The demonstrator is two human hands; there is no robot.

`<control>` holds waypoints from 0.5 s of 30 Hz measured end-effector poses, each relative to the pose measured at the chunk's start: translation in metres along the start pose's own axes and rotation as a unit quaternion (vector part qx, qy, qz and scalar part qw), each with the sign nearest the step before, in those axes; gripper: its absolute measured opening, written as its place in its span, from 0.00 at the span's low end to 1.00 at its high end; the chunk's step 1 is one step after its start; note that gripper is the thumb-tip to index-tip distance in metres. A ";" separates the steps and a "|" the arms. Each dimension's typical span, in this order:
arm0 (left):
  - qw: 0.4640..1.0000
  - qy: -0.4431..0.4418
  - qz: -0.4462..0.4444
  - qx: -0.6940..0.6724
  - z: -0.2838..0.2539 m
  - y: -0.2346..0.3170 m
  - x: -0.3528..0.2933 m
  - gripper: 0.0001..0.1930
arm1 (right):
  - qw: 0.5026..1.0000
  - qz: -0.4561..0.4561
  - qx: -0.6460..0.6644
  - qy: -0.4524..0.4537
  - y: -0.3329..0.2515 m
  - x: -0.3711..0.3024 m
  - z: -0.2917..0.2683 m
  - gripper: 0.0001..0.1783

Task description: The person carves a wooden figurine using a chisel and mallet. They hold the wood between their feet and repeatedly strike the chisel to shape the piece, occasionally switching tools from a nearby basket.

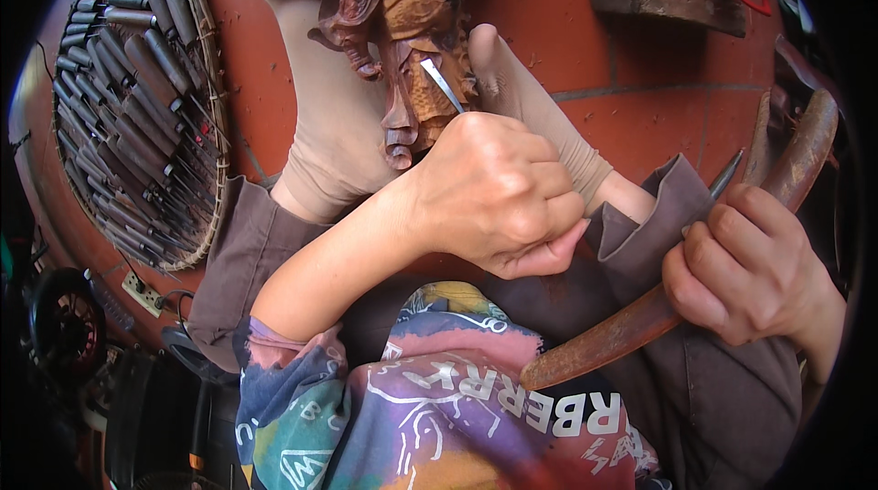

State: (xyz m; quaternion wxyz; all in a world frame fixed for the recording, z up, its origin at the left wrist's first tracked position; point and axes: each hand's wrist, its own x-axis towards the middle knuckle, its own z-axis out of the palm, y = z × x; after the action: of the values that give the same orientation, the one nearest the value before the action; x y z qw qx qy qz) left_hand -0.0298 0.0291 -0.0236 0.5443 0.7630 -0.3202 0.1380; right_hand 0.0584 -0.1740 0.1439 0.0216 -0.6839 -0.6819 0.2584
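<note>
Just above the middle of the head view, the left hand [498, 193] is a tight fist, its fingers [540, 181] curled hard around a chisel [444, 85] whose thin steel blade points up-left into a reddish-brown wooden carving [402, 28]. That carving sits at the top centre of the frame, propped between two feet in beige socks [334, 124] on the red tiled floor [658, 115]. At the right edge, the right hand [745, 275] has its fingers wrapped closed around a long, curved brown wooden mallet [631, 325], which slants from lower centre to upper right; a second slim pointed tool [725, 174] pokes up beside the fingers. In the upper left, a round woven tray [212, 124] holds many dark-handled chisels [128, 106] laid side by side.
</note>
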 end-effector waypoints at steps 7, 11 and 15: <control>1.000 0.003 -0.005 -0.008 0.001 -0.001 0.000 0.09 | 1.000 0.003 0.000 -0.009 0.000 0.000 0.000 0.17; 1.000 0.003 -0.004 -0.011 0.001 -0.002 0.000 0.09 | 1.000 0.006 0.001 -0.010 -0.001 0.000 -0.001 0.17; 1.000 0.002 -0.008 -0.011 0.001 -0.002 -0.001 0.09 | 1.000 0.007 0.000 -0.012 0.000 0.001 0.001 0.16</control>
State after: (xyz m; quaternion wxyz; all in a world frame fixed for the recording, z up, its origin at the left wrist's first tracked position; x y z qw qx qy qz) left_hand -0.0293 0.0290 -0.0261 0.5543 0.7591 -0.3149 0.1317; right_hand 0.0578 -0.1734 0.1433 0.0120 -0.6856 -0.6772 0.2669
